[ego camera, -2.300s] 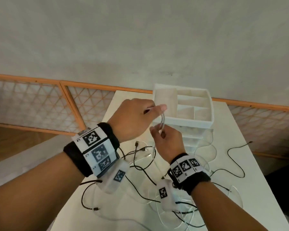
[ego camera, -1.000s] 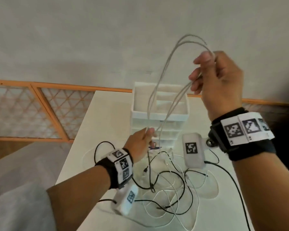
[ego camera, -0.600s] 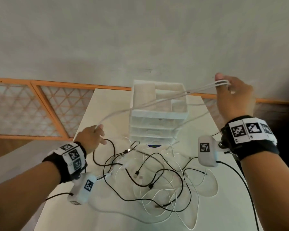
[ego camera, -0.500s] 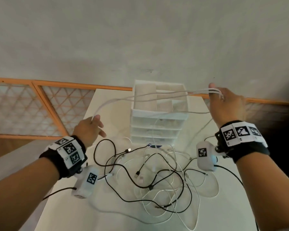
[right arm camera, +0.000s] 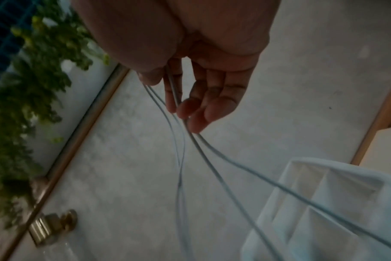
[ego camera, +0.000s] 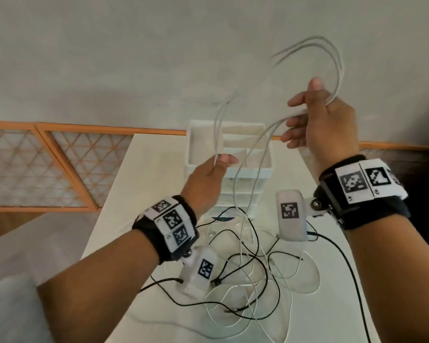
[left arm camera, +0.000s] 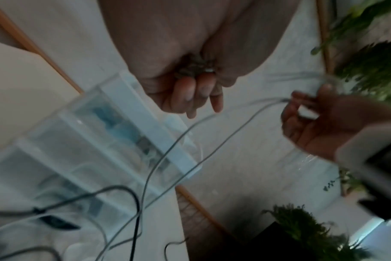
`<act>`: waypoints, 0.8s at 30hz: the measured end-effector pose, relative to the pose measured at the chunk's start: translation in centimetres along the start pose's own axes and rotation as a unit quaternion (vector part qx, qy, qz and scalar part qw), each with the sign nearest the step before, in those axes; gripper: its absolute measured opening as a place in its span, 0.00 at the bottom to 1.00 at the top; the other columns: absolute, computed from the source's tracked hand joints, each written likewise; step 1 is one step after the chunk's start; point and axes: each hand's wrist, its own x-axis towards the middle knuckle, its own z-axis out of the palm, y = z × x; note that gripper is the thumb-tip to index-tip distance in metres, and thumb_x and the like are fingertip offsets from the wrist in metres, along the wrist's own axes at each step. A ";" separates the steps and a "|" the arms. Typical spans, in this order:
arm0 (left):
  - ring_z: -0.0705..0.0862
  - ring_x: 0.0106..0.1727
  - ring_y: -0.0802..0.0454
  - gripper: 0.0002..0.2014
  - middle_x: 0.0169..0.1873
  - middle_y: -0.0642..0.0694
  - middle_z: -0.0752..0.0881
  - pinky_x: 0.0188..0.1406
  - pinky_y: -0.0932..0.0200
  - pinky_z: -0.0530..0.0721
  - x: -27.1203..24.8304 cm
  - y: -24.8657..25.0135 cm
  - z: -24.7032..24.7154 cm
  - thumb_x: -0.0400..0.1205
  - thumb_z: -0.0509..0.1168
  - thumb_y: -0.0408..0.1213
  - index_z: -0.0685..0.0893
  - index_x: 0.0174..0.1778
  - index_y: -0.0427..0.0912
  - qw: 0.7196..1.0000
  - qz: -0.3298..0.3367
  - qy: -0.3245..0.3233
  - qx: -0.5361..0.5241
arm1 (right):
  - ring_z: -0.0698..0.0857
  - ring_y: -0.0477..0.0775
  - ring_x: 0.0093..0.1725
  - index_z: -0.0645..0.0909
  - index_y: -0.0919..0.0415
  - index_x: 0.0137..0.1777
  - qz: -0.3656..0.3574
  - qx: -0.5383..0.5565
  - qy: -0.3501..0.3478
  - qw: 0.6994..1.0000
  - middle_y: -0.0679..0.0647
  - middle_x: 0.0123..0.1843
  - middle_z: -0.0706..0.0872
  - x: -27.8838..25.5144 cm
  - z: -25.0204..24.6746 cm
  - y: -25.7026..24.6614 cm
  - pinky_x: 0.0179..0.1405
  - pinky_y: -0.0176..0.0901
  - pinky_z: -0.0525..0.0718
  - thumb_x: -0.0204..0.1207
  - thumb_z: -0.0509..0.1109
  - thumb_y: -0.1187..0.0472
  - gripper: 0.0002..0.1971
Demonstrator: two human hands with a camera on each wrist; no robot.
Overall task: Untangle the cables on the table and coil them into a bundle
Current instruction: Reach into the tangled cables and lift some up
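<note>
A long white cable (ego camera: 217,134) hangs in the air between both hands. My left hand (ego camera: 219,163) pinches one run of it just in front of the organizer; the left wrist view shows that hand (left arm camera: 196,98) with curled fingers. My right hand (ego camera: 307,112) is raised at the upper right and holds several gathered strands between thumb and fingers, with a loop arching above it. In the right wrist view the strands (right arm camera: 234,164) run out from under the thumb (right arm camera: 150,79). A tangle of black and white cables (ego camera: 248,273) lies on the table below.
A white drawer organizer (ego camera: 253,174) with an open compartmented top stands at the back of the white table (ego camera: 154,169), right under the hanging cable. Wooden lattice panels run along the wall behind. Potted greenery (left arm camera: 368,70) shows off to the side.
Half a second ago the hands were spread wide with the cable stretched flat. The left hand has come in to the organizer and the right hand has risen, so the cable now loops upward.
</note>
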 end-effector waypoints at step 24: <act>0.71 0.26 0.43 0.30 0.27 0.41 0.71 0.25 0.52 0.73 1.6 -8.9 -4.7 0.79 0.54 0.71 0.76 0.46 0.43 0.975 -0.198 0.032 0.100 | 0.84 0.51 0.68 0.75 0.31 0.64 -0.104 -0.023 0.107 0.989 0.43 0.68 0.83 11.2 -1.1 6.4 0.68 0.58 0.84 0.78 0.63 0.48 0.16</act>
